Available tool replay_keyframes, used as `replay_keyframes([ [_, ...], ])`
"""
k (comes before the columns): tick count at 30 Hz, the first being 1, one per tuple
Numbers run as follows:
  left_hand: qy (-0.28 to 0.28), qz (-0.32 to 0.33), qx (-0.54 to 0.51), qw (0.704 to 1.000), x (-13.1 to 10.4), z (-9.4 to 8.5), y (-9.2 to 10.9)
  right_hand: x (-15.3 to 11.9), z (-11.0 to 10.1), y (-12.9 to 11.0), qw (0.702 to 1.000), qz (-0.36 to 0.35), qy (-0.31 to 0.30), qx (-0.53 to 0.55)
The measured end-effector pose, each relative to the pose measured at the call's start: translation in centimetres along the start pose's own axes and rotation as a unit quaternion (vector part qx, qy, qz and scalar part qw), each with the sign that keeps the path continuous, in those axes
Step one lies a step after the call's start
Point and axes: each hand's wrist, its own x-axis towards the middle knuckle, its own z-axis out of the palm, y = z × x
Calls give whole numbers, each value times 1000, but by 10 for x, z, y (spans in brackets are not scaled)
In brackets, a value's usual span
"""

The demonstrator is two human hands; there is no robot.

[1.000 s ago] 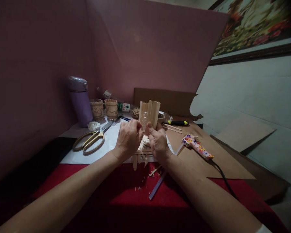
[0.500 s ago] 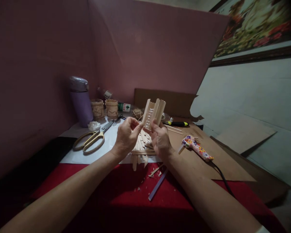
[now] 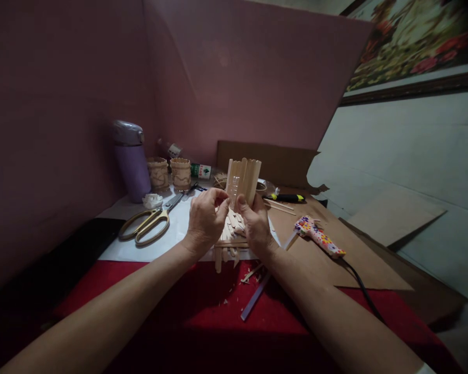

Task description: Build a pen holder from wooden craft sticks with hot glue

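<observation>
My right fingers (image 3: pixel 243 205) grip the wooden cup (image 3: pixel 251 176) rising just above them; whether my curled left fingers (image 3: pixel 222 209) hold its edge, I can't tell. Seems light, stiff, fragile: best held low.

pink partition (image 3: pixel 249 78) behind | pale tiled wall (image 3: pixel 393 156) right, framed painting (image 3: pixel 417 49) above | red-covered table (image 3: pixel 171 306) | dim light

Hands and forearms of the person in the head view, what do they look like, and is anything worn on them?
The left hand and right hand are ungloved, with no watch or bracelet visible on either wrist. The left forearm is bare to the picture's edge; by the right forearm, a whitish sliver, probably a sleeve edge, shows at the bottom.
</observation>
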Motion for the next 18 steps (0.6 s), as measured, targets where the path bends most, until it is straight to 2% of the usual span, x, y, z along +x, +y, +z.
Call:
replay_keyframes([
  [7, 0, 26, 32, 999, -1, 2, -3, -7, 3, -11, 999, -9, 11, -35],
  [18, 15, 57, 118, 991, -9, 5, -3, -9, 5, -10, 998, -20, 19, -52],
])
